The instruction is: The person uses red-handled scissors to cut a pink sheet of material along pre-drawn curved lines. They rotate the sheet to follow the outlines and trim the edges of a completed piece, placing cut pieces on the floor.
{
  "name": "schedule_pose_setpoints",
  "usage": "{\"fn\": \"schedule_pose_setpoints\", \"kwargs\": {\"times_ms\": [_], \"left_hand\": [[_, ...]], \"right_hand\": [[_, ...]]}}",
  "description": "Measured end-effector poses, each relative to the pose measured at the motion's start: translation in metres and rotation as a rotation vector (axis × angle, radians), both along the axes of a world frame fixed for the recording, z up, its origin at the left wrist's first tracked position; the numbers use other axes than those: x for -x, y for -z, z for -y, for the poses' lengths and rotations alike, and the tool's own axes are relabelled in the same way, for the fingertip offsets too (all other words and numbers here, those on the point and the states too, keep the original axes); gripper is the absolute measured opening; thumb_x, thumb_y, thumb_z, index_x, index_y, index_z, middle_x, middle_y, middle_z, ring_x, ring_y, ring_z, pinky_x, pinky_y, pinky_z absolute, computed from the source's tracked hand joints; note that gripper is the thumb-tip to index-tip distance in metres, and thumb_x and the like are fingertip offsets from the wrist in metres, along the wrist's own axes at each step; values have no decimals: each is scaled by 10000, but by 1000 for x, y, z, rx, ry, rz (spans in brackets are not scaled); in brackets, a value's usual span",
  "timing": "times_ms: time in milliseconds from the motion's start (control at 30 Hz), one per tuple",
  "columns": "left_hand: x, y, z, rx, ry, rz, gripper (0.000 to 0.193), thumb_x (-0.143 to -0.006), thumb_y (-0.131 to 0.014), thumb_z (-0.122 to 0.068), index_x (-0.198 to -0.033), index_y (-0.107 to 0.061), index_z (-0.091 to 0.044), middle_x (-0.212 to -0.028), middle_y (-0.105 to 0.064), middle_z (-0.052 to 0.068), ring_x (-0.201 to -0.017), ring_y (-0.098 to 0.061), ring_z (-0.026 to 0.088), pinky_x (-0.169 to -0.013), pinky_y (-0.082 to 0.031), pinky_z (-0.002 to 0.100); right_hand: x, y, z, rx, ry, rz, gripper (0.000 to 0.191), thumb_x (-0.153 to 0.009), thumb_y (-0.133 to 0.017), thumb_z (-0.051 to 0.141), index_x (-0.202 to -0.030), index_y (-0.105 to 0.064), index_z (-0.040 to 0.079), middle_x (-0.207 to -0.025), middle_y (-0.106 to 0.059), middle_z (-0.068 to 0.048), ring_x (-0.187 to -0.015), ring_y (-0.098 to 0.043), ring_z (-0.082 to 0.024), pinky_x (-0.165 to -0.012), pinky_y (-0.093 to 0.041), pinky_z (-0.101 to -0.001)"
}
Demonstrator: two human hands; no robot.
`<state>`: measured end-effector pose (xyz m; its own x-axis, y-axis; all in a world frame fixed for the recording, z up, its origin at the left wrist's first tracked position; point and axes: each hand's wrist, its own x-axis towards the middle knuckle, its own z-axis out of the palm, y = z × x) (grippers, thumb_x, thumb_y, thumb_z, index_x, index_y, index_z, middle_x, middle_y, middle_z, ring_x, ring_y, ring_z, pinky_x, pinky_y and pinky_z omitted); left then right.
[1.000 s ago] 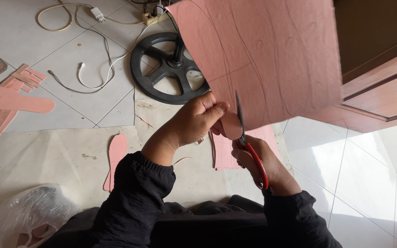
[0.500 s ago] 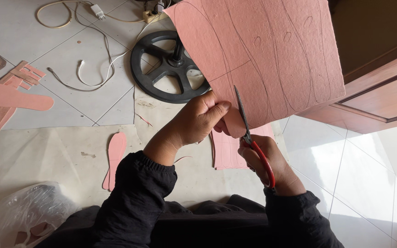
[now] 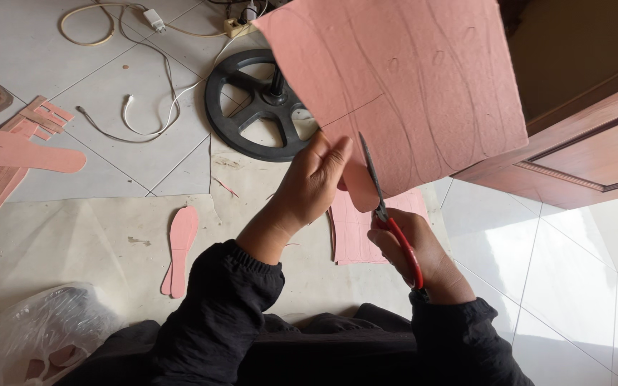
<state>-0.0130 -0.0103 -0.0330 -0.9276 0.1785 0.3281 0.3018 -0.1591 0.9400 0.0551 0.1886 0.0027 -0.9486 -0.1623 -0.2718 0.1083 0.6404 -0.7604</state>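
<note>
two hands work a large pink board sheet (image 3: 409, 86) held above the tiled floor (image 3: 574, 271): left hand (image 3: 316, 182) pinches its lower edge, right hand (image 3: 413, 246) clasps red-handled scissors (image 3: 388, 207) biting into it. a clear plastic bag (image 3: 44, 329) at the floor's near left holds pink cut-outs.

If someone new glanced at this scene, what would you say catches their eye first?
The large pink sheet, marked with curved outlines, fills the upper middle, held up by the left hand. The right hand works red-handled scissors into its lower edge. On the floor, a cut-out pink insole shape lies at the lower left, and a black round fan base sits behind the sheet.
</note>
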Motion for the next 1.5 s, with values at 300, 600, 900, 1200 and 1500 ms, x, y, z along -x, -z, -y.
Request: {"fn": "schedule_pose_setpoints", "kwargs": {"times_ms": [300,600,900,1200,1500], "left_hand": [[9,0,8,168,-497,-157,283,-1071,-581,-301,-953,-611,-46,-740,-691,104,-627,-657,203,-584,-520,305],[-6,-8,2,265,-251,-149,295,-1112,-470,-276,-962,-566,-41,-734,-670,133,-628,-669,274,-570,-501,360],[-8,-7,-6,225,-301,-119,354,-1107,-471,-301,-883,-540,-36,-614,-555,77,-519,-533,186,-515,-435,337],[-12,-7,-14,164,-266,-109,364,-1113,-455,-317,-890,-538,-41,-641,-557,64,-559,-506,142,-540,-438,310],[-12,-2,-16,129,-260,-86,369,-1122,-444,-314,-881,-524,-46,-646,-520,31,-588,-462,101,-545,-425,289]], "right_hand": [[-11,-11,11,480,-158,370,256,-947,-527,264,-891,-590,23,-754,-546,-54,-685,-534,-162,-724,-528,-347],[-18,-13,21,565,-149,384,292,-972,-497,309,-906,-602,45,-802,-597,-59,-735,-589,-170,-740,-531,-341],[-11,1,20,472,-108,225,251,-924,-514,225,-834,-605,9,-754,-626,-80,-691,-587,-160,-681,-516,-319],[-7,27,15,423,-1,136,240,-921,-544,199,-796,-597,1,-652,-602,-80,-555,-592,-164,-522,-505,-309],[-6,27,14,464,-17,146,187,-916,-549,175,-833,-583,12,-721,-640,-92,-626,-606,-157,-596,-521,-300]]}}
